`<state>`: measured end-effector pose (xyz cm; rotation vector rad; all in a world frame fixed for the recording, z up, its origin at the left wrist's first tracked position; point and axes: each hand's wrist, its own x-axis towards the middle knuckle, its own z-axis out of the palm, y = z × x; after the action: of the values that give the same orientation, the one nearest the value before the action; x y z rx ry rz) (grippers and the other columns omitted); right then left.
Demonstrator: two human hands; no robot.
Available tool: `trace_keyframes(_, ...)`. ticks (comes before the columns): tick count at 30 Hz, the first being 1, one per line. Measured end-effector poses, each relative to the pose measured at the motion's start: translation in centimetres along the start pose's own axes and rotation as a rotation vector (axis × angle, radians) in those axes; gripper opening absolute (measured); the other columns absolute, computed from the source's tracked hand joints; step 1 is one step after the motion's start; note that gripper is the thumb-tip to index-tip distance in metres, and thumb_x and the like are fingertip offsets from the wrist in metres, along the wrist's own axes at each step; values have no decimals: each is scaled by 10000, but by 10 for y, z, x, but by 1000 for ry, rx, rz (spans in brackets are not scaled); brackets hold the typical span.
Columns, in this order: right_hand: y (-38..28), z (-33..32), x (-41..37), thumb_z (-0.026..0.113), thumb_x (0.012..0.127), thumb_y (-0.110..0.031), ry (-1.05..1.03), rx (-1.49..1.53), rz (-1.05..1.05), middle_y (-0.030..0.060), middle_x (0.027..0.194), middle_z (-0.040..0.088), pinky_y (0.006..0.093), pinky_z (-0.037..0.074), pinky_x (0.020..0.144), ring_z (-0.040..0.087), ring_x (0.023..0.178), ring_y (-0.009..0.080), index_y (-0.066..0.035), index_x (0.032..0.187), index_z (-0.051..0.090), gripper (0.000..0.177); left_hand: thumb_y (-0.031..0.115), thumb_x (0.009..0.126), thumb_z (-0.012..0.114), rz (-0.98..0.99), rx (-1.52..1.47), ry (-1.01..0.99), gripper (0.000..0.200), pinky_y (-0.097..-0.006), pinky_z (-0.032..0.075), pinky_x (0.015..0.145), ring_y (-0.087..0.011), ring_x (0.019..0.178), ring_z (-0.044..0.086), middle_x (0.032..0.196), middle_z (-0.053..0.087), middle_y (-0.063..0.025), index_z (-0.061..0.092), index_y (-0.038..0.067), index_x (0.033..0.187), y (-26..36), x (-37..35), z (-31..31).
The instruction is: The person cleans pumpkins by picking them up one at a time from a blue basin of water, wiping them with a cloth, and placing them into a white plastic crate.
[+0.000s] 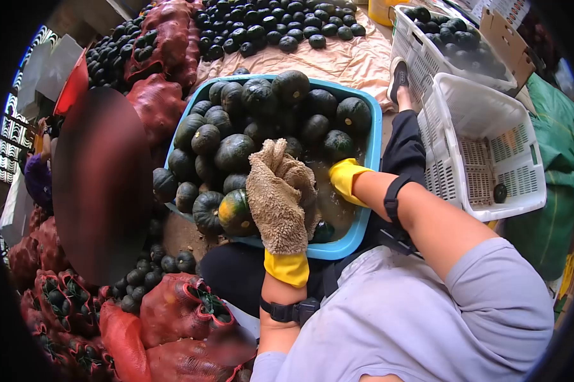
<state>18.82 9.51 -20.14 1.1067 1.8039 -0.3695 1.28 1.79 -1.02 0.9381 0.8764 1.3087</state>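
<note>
A blue tub (375,137) holds many dark green squashes (235,151) and murky water. My left hand (284,245), in a yellow glove, is closed in a brown fluffy cloth (275,204) that covers its fingers, at the tub's near side. Beside the cloth lies a squash with an orange patch (236,211). My right hand (345,180), also in a yellow glove, reaches into the water at the tub's right side. Its fingers are hidden, so what they hold cannot be made out.
At the right stands a white crate (507,204) with one small squash inside; another white crate (452,70) behind it is loaded. Red net sacks (172,305) lie at lower left. More squashes (268,22) cover a cloth at the back. Someone in purple (38,178) is at far left.
</note>
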Motion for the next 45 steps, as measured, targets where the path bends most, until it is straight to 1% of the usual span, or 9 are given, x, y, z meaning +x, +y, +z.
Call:
trace_keyframes(11,29,-32,-187,896,847,-407,465,2013,-609,193,1487,623,438,484,1139,585,1404,318,-154,1564,524,847,137,1111,511,7,-134,66,529,-380,462,1201,-278,1420,553,1587,514,-202,396,-8,1607,14,4,17)
trace_keyframes(15,-47,-50,-190,869,872,-348,1498,1249,-317,235,1517,568,456,401,1221,507,1445,401,-128,1483,619,696,88,1016,636,524,1102,-5,497,-420,419,1222,-296,1455,506,1525,558,-193,512,27,1493,10,3,13)
trace_keyframes(25,-61,-56,-213,906,839,-231,1579,1160,-533,176,1449,626,482,394,1211,541,1409,380,-123,1354,679,573,120,989,675,359,696,-95,494,-430,443,1154,-331,1347,556,1428,583,-188,527,39,1453,10,2,15)
trace_keyframes(29,-36,-102,-150,870,851,-257,1918,1392,-15,196,1351,651,498,443,1156,592,1310,406,-93,1302,678,517,133,978,691,307,661,-56,494,-434,453,1127,-345,1304,576,1389,593,-187,533,44,1437,-5,6,19)
trace_keyframes(33,-26,-76,-192,843,924,-298,1456,1183,-800,162,1398,670,454,457,1141,607,1357,347,-66,1351,666,518,146,967,707,353,700,-56,494,-438,463,1100,-360,1260,596,1350,603,-185,539,49,1421,4,-6,16)
trace_keyframes(38,-49,-82,-198,743,983,-247,1558,1150,-291,195,1226,736,476,496,1095,664,1209,414,-61,1253,730,328,225,955,722,610,1387,-187,406,-482,450,1104,-407,1229,606,1258,656,-171,628,69,1318,9,-2,5)
trace_keyframes(41,-46,-64,-200,753,993,-253,1515,1095,-461,153,1217,750,427,506,1086,695,1181,312,-80,1257,741,316,250,830,810,150,631,-74,480,-487,462,1101,-397,1227,623,1193,690,-140,646,73,1246,-4,-4,-7)
trace_keyframes(43,-19,-81,-244,755,1013,-274,548,2063,-587,80,1215,749,328,534,1011,680,1151,166,-80,1294,725,342,240,786,843,-151,116,65,540,-466,472,1107,-380,1227,636,1196,687,-131,625,64,1248,-20,-9,-15)
trace_keyframes(45,-55,-72,-190,732,1045,-236,1090,2462,-724,34,1294,693,270,550,947,642,1126,104,-74,1454,608,458,211,816,835,-73,213,73,549,-443,475,1117,-367,1227,646,1213,683,-130,598,53,1285,-9,-11,4)
